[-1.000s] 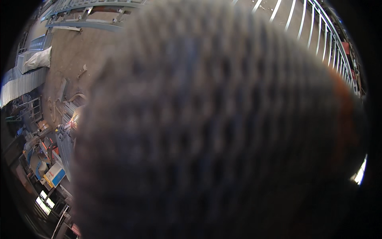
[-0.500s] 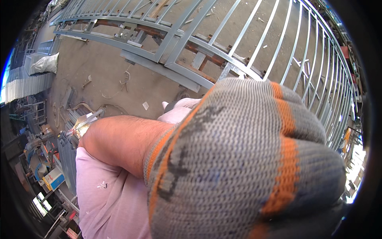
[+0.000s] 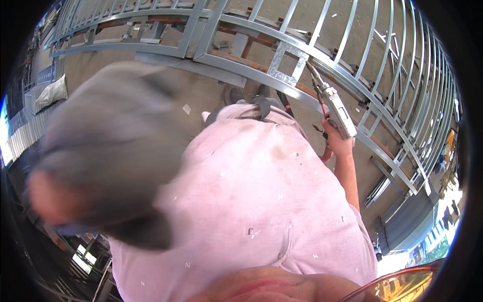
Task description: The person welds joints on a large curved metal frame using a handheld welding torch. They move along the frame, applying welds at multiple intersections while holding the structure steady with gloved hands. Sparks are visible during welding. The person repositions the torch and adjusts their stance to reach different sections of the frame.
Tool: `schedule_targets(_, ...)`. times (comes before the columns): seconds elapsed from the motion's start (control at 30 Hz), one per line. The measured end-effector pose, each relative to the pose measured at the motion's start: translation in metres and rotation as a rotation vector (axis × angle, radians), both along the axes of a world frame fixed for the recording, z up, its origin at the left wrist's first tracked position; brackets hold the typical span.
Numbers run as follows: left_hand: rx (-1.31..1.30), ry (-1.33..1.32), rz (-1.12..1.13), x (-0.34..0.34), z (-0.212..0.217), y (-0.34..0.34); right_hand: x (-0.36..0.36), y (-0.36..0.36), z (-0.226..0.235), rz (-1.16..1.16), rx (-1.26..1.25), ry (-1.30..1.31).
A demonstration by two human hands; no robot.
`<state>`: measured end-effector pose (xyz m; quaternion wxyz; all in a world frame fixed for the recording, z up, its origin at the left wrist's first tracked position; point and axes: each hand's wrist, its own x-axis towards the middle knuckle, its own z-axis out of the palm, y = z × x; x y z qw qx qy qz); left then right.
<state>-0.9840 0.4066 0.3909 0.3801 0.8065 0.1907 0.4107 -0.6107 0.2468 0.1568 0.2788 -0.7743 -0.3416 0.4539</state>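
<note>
Our right hand (image 3: 338, 140) grasps the pale gun-shaped tool (image 3: 340, 111), its long axis slanting up-left toward the steel frame (image 3: 231, 67); gloved left hand (image 3: 113, 151), farther off, blurred, fingers unreadable.

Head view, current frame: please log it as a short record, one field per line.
Left hand: gloved in grey, motion-blurred, close to the camera; grip cannot be told
Right hand: holds a white gun-shaped tool
Tool direction: narrow end toward the grey metal frame; contact unclear
Clothing: pink patterned shirt
Lower right edge: tinted glasses
Far left: white sack
Image quality: sharp except the left hand; dark fisheye rim
</note>
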Motion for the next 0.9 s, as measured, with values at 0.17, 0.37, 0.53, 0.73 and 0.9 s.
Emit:
schedule_targets(0.17, -0.023, -0.018, 0.009, 0.003, 0.013, 0.013, 0.001, 0.009, -0.023, 0.067, 0.082, 0.060)
schedule_targets(0.37, -0.035, -0.096, -0.003, 0.004, 0.010, 0.032, 0.008, 0.020, -0.035, 0.061, 0.005, 0.082)
schedule_targets(0.53, -0.028, -0.149, 0.009, -0.007, 0.014, 0.038, 0.008, 0.028, -0.037, 0.141, -0.037, 0.085)
schedule_targets(0.73, -0.016, -0.140, 0.065, -0.016, 0.024, 0.028, 0.000, 0.038, -0.048, 0.187, 0.067, 0.143)
schedule_targets(0.9, -0.015, -0.096, 0.150, -0.025, 0.023, 0.027, -0.011, 0.053, -0.046, 0.227, 0.079, 0.162)
